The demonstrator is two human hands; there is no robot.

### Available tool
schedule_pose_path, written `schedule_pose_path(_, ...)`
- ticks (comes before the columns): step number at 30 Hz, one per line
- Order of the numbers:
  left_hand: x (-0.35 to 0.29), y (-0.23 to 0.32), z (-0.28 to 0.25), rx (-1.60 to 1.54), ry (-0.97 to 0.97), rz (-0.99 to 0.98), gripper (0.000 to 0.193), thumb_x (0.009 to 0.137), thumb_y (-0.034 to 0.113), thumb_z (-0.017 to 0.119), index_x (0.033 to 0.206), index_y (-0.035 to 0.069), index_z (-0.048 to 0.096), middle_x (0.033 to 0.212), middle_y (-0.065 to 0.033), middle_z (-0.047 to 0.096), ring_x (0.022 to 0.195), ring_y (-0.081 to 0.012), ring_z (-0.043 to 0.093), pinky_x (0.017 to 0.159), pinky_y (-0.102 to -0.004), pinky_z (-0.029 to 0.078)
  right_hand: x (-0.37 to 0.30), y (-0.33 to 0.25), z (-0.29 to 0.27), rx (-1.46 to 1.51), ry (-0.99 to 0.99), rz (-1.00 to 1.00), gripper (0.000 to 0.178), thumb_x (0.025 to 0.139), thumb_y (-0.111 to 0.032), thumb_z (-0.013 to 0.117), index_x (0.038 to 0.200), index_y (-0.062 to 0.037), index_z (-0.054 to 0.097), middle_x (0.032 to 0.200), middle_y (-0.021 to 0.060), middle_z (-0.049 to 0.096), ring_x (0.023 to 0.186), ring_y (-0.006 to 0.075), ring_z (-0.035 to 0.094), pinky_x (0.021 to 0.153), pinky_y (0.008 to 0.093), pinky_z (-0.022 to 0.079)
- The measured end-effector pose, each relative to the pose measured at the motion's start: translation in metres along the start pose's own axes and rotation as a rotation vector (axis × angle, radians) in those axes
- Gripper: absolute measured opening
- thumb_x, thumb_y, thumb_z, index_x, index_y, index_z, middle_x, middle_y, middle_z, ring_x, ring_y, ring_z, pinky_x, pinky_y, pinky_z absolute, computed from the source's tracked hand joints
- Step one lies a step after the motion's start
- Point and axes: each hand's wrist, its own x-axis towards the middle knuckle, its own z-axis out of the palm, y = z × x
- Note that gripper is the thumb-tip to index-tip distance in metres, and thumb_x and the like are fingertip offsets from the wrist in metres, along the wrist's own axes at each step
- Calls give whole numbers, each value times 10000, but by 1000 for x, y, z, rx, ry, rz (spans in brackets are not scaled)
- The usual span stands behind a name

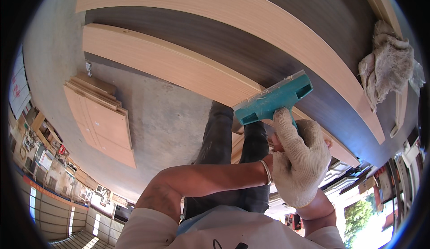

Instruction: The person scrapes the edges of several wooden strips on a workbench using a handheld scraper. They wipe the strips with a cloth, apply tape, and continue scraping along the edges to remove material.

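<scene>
My right hand [300, 164], in a white knitted glove, is closed around the handle of a teal plastic scraper [273, 101]. The scraper has a wide head with a thin blade along its far edge, and pale shreds cling to it. Its head overlaps the nearer light-wood strip [165, 58]; whether the blade touches the wood is not clear. My left hand [277, 144], bare with a band at the wrist, lies mostly hidden behind the glove. Only bits of its fingers show, so its grip cannot be made out.
A longer wood strip [251, 13] lies farther off on the dark panel surface [309, 87]. A grey rag [387, 63] rests at the right, by another strip. Stacked boards [98, 119] lie on the concrete floor [156, 110] at the left. My legs stand close to the nearer strip.
</scene>
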Motion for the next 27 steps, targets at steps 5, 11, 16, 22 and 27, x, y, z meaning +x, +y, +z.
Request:
schedule_pose_path(5,0,1,-2,-7,-3,3,507,1082,265,552,1568,123,548,1645,-91,517,1577,-263,422,1334,-532,222,0,-1,0,-10,-29,5,694,685,52,679,1372,-25,743,1000,178,676,835,330,702,703,417,565)
schedule_pose_path(11,1,1,-3,4,-1,0,508,1080,267,555,1567,124,551,1647,-91,517,1579,-264,421,1334,-538,217,1,-2,2,27,-8,-1,690,688,48,688,1373,-21,740,976,177,676,840,328,699,699,411,560)
schedule_pose_path(16,-2,4,-5,8,-7,2,508,1078,269,557,1566,125,554,1648,-90,517,1580,-264,421,1334,-543,214,2,-3,5,-10,35,-10,641,705,45,696,1341,-14,757,962,195,680,841,343,701,696,420,556)
schedule_pose_path(22,-3,5,-7,9,-9,3,509,1077,271,559,1565,126,558,1650,-90,517,1582,-265,420,1334,-548,210,3,-5,6,0,59,-10,651,706,46,697,1350,-28,759,968,202,684,844,353,698,708,440,561)
schedule_pose_path(27,-3,7,-8,19,-9,3,510,1075,272,562,1564,127,561,1651,-90,517,1583,-265,419,1334,-553,207,3,-5,5,20,13,-4,667,704,44,697,1365,-30,750,993,200,679,844,353,694,714,446,563)
